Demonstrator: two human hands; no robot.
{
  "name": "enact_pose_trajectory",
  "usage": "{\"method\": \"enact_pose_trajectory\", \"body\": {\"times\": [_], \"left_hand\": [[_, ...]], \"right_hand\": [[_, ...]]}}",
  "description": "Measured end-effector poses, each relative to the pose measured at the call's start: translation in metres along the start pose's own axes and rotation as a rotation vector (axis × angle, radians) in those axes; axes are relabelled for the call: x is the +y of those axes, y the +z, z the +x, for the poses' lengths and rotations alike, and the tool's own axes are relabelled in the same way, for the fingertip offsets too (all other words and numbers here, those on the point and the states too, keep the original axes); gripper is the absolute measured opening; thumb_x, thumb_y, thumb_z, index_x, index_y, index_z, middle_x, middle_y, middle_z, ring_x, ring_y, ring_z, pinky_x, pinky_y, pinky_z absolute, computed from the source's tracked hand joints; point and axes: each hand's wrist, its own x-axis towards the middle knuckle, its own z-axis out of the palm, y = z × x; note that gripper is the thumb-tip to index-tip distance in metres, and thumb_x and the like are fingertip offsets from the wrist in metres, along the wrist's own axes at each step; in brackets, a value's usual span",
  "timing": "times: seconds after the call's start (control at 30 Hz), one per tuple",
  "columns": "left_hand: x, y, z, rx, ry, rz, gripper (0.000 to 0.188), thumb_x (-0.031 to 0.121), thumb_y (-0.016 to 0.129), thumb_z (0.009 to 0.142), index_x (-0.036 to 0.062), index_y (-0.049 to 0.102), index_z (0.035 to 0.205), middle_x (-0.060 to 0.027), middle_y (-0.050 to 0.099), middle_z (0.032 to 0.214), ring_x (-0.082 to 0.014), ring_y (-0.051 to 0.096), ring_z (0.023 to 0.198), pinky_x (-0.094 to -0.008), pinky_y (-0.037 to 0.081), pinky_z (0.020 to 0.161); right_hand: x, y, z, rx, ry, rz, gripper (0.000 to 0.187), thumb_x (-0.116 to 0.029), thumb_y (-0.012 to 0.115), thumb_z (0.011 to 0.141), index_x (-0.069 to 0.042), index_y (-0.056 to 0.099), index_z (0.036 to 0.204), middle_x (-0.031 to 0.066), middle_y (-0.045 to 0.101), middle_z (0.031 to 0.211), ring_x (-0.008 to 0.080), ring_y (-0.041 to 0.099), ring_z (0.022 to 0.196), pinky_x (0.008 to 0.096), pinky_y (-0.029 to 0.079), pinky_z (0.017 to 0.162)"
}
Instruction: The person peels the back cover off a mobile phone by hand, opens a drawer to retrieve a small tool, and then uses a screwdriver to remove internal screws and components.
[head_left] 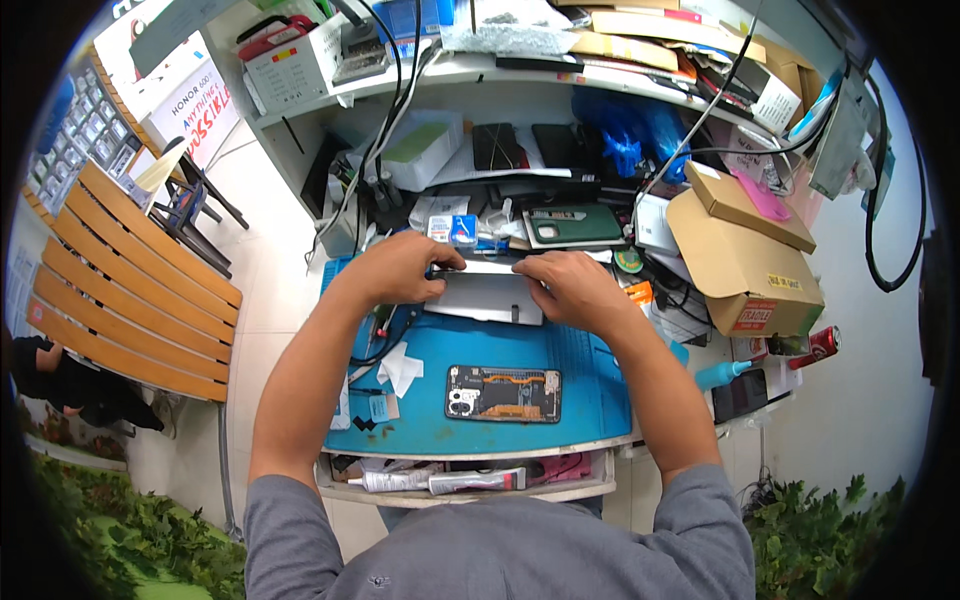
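Observation:
Both my hands are raised over the far part of the blue work mat [590, 400], pinching a thin dark-edged panel [487, 273] between them. My left hand [400, 268] grips its left end with thumb and fingers. At the other end, my right hand [572, 286] holds it the same way. The panel is seen nearly edge-on, so its faces are mostly hidden. Just below it lies a pale, shallow box or tray [480, 300]. Nearer to me, a smartphone with its back off [503, 394] lies flat, its inner parts and orange flex cables exposed.
A crumpled white tissue [400, 369] and small dark pieces lie at the mat's left. Tubes [435, 481] rest in the open drawer below. Behind my hands is a green phone case [574, 225]. An open cardboard box [745, 265], blue bottle [722, 374] and red can [815, 347] stand right.

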Motion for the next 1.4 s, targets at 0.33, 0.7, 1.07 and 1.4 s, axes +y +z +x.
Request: {"method": "enact_pose_trajectory", "body": {"times": [0.33,0.7,1.07,1.4], "left_hand": [[-0.021,0.010,-0.003,0.204,-0.114,-0.846,0.035,0.001,0.075,0.099,-0.0040,0.069,0.133,-0.0079,0.076,0.117,-0.0114,0.071,0.103,-0.0279,0.059,0.094],[-0.009,0.008,-0.004,0.175,-0.164,-0.820,0.022,0.013,0.080,0.099,-0.0027,0.079,0.114,-0.0045,0.078,0.098,-0.0072,0.069,0.087,-0.0222,0.054,0.076],[-0.002,0.026,0.001,0.388,-0.133,-0.687,0.027,0.024,0.073,0.104,-0.0035,0.077,0.106,-0.0052,0.074,0.085,-0.0097,0.063,0.080,-0.0300,0.051,0.074],[0.040,0.022,-0.007,0.297,-0.090,-0.534,0.023,0.021,0.080,0.101,-0.0008,0.081,0.108,-0.0028,0.075,0.084,-0.0074,0.067,0.078,-0.0262,0.055,0.071]], "right_hand": [[0.005,-0.004,0.012,0.145,0.373,0.610,0.021,-0.008,0.073,0.102,-0.001,0.078,0.121,0.0127,0.079,0.092,0.0146,0.071,0.076,0.0322,0.060,0.074],[0.008,-0.001,0.011,0.106,0.469,1.035,0.018,-0.009,0.072,0.104,0.004,0.077,0.116,0.0075,0.078,0.091,0.0111,0.071,0.073,0.0278,0.060,0.064],[-0.017,0.006,0.011,0.323,0.454,1.690,0.066,-0.058,0.055,0.110,0.000,0.059,0.141,0.0164,0.075,0.117,0.0232,0.078,0.097,0.0429,0.068,0.076],[-0.055,0.024,-0.003,0.347,0.436,1.453,0.027,-0.007,0.076,0.097,0.007,0.070,0.119,0.0150,0.077,0.107,0.0234,0.078,0.089,0.0377,0.069,0.063]]}}
